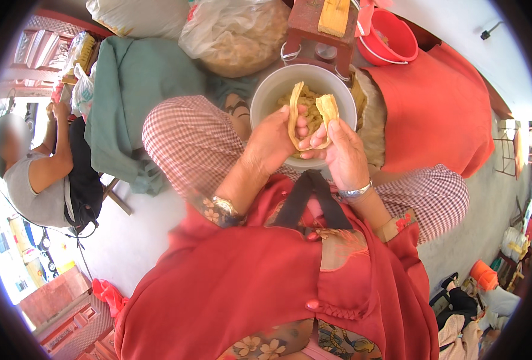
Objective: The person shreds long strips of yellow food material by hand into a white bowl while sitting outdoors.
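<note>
A long, pale yellow dried strip (296,118), bent into a U, is held between my two hands over a white bucket (258,99). My left hand (272,135) grips its left side with thumb and fingers. My right hand (345,150) pinches the wider, ridged end on the right. Inside the bucket lie similar yellow folded pieces (312,110); what they are exactly I cannot tell. The bucket stands between my knees, partly hidden by my hands.
A dark red wooden stool (313,20) with a wood block (334,17) stands beyond the bucket. Nearby are a bulging clear plastic bag (236,42), a red bucket (390,38), a green cloth (153,76) and a red cloth (432,103). Another person (41,180) sits at the left.
</note>
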The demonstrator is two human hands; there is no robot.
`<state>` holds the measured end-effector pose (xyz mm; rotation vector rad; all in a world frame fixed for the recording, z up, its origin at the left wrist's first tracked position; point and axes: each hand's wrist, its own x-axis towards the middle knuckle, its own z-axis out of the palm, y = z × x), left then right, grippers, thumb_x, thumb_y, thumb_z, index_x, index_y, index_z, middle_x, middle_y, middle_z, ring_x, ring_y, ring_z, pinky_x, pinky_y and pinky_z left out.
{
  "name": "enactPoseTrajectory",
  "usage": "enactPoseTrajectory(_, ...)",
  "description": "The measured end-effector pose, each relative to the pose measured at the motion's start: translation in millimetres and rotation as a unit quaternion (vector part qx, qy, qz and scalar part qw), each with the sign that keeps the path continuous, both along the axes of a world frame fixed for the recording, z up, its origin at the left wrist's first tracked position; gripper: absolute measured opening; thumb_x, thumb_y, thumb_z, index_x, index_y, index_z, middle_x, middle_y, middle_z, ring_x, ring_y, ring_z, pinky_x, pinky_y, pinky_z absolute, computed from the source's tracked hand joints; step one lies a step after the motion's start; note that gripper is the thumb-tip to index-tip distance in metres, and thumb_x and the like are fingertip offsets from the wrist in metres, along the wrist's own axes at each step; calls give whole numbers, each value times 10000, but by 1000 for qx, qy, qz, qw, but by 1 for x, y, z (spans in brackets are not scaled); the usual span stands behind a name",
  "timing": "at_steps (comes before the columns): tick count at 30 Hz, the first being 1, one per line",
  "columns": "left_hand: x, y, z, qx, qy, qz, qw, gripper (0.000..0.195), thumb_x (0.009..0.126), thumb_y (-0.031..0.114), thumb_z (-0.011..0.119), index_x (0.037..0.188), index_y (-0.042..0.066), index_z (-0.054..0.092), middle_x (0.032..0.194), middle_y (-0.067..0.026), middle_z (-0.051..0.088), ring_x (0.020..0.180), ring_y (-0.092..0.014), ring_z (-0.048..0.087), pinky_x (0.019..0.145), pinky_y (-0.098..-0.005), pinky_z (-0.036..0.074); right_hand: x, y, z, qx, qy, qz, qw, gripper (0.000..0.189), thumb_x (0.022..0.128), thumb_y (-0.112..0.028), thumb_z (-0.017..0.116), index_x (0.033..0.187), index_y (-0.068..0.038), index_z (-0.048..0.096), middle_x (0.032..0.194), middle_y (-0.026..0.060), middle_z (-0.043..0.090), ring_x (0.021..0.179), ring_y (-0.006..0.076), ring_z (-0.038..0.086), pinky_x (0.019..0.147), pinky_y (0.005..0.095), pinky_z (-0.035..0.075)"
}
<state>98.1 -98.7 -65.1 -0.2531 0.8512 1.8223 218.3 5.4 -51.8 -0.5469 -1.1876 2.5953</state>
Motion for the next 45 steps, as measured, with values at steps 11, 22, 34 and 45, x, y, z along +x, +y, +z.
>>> enactPoseTrajectory(11,0,-10,13,-57,213,-86,971,178,924,167,449,834,36,528,609,34,396,522,-62,331,502,-200,304,-9,0,1,557,29,-123,821,176,913,-121,540,1020,3,605,952,135,629,854,253,628,728,300,507)
enactPoseTrajectory(22,4,-15,38,-66,466,-167,866,53,842,45,582,875,5,575,775,-13,530,679,-96,472,593,-231,396,-14,3,9,509,-58,-56,857,188,911,-166,521,933,9,584,766,101,576,663,236,526,597,308,426)
enactPoseTrajectory(34,3,-21,28,-143,784,-127,591,185,752,-17,627,923,27,572,946,-154,607,846,-303,612,700,-329,488,-7,17,-5,324,-35,113,939,257,930,-254,475,840,-33,571,623,0,461,512,81,412,477,245,339)
enactPoseTrajectory(45,16,-18,59,154,245,-85,953,218,909,69,551,1122,21,541,992,-68,622,925,-153,598,842,-306,498,10,14,20,348,34,42,936,287,952,-282,509,1017,-5,540,797,35,568,731,95,536,645,236,434)
